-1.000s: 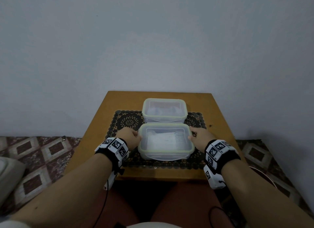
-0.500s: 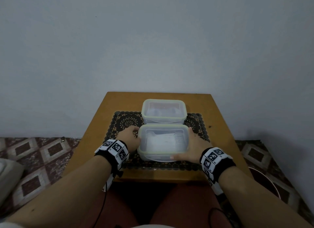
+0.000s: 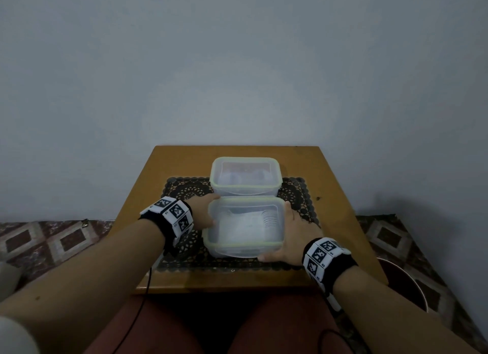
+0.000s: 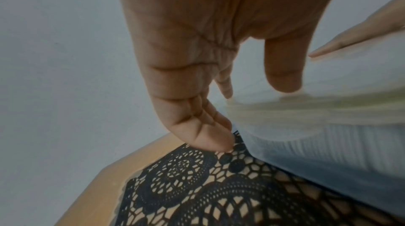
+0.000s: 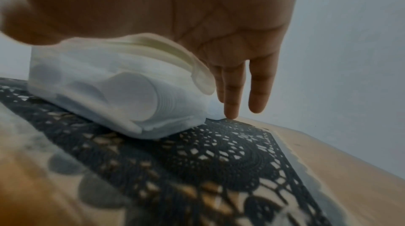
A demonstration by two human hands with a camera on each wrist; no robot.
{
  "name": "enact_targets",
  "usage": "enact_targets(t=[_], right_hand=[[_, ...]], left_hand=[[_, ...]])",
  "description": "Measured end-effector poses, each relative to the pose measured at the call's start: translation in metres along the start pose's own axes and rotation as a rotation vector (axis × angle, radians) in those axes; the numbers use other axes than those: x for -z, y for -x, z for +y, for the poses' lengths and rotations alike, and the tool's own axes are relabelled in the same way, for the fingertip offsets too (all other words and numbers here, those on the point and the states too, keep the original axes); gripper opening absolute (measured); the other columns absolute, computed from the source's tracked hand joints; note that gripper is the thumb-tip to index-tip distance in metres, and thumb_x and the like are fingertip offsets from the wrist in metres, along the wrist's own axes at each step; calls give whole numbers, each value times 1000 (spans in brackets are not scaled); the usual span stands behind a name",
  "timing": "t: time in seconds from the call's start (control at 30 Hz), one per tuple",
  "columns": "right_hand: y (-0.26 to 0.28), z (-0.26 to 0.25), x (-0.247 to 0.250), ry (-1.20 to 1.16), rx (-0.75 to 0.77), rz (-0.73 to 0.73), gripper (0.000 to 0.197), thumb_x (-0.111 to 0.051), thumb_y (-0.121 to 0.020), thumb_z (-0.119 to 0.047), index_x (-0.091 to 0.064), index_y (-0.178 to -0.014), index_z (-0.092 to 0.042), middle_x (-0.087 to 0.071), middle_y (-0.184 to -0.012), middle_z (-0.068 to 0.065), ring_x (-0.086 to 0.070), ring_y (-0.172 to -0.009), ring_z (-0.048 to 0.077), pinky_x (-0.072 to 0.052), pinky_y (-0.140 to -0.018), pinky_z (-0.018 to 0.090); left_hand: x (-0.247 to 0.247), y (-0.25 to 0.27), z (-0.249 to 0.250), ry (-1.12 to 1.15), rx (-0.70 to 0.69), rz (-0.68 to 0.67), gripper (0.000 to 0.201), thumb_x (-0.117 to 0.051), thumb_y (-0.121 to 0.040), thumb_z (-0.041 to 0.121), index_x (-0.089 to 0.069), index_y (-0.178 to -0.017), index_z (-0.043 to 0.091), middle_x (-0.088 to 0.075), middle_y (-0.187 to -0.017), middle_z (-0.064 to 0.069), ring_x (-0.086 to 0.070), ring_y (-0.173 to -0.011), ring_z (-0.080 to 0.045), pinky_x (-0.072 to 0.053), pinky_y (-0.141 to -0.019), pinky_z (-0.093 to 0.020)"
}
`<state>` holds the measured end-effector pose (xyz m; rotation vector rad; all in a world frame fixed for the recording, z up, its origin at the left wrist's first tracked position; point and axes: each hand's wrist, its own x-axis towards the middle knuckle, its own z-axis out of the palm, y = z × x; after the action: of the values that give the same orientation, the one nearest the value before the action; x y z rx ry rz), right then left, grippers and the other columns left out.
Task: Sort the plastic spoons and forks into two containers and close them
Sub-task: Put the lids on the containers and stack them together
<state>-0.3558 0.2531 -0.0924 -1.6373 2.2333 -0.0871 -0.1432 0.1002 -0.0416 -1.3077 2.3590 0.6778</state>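
Two clear containers with pale green lid rims stand on a black lace mat. The far container has its lid on and no hand near it. The near container also carries its lid, and stacked white spoons show through its wall. My left hand lies against its left side, fingers straight down toward the mat and thumb on the lid. My right hand presses its palm on the right edge of the lid, fingers straight and thumb along the front corner.
The mat covers the middle of a small wooden table set against a plain wall. A round metal vessel stands on the patterned floor at the right. A thin cable hangs at the table's front left, above my knees.
My right hand slid from the near container's far right corner back to its near right corner. My left hand moved forward along the left side. The container shifted slightly.
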Motion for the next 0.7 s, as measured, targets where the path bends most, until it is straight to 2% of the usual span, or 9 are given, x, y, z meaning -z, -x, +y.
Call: enact_targets(t=[0.17, 0.33, 0.4, 0.47, 0.5, 0.53, 0.57, 0.63, 0.7], right_hand=[[5, 3, -10, -69, 31, 111, 143, -53, -35, -98, 12, -146, -36, -33, -149, -4, -52, -120, 22, -51, -89, 39], [2, 3, -12, -61, 28, 112, 141, -51, -38, -97, 14, -146, -35, -34, -147, -2, -54, -115, 24, -53, -85, 42], [1, 3, -12, -76, 27, 103, 139, -53, -40, -96, 16, -145, -37, -33, -147, -2, -54, -116, 25, -53, -85, 42], [2, 3, -12, -104, 22, 89, 139, -56, -41, -94, 18, -145, -37, -29, -150, -2, -53, -119, 25, -52, -87, 44], [2, 3, -13, -116, 18, 81, 140, -57, -41, -93, 18, -145, -37, -27, -151, -3, -53, -120, 25, -52, -88, 45], [3, 3, -13, -124, 13, 75, 141, -58, -41, -93, 19, -145, -36, -25, -152, -3, -52, -121, 24, -52, -89, 45], [3, 3, -14, -128, 7, 72, 141, -57, -41, -92, 19, -146, -36, -23, -153, -4, -52, -121, 24, -52, -90, 45], [2, 3, -14, -129, -2, 66, 142, -56, -40, -93, 19, -146, -35, -20, -155, -4, -52, -122, 24, -51, -90, 46], [2, 3, -15, -124, -7, 59, 143, -55, -40, -94, 20, -146, -34, -18, -155, -5, -51, -123, 24, -51, -91, 45]], left_hand=[[15, -14, -3, -42, -54, -116, 88, -66, -91, 29, -7, -156, 20, -20, -160, -9, -33, -141, -27, -31, -113, -42], [19, -23, -8, -48, -89, -164, 94, -69, -89, 35, -5, -156, 22, -12, -162, -4, -23, -146, -25, -23, -118, -43], [20, -27, -6, -41, -76, -199, 96, -69, -88, 33, -1, -155, 25, -11, -162, -7, -30, -143, -27, -30, -114, -45], [22, -32, -2, -89, -56, -218, 97, -70, -88, 35, 1, -154, 31, -12, -162, -9, -41, -136, -29, -45, -102, -41], [24, -33, -1, -120, -52, -233, 98, -69, -88, 37, 3, -154, 35, -10, -162, -9, -46, -132, -28, -53, -87, -34], [27, -35, 1, -138, -52, -257, 98, -69, -88, 38, 4, -154, 37, -8, -162, -8, -50, -128, -28, -55, -71, -25], [28, -37, 1, -147, -53, -280, 98, -69, -88, 38, 4, -153, 40, -7, -162, -8, -53, -125, -27, -52, -61, -20], [31, -39, 1, -149, -47, -298, 98, -70, -87, 38, 3, -152, 43, -12, -162, -8, -56, -120, -26, -54, -63, -23], [32, -39, 0, -131, -23, -297, 97, -72, -86, 38, -1, -151, 47, -17, -160, -6, -54, -121, -26, -58, -81, -34]])
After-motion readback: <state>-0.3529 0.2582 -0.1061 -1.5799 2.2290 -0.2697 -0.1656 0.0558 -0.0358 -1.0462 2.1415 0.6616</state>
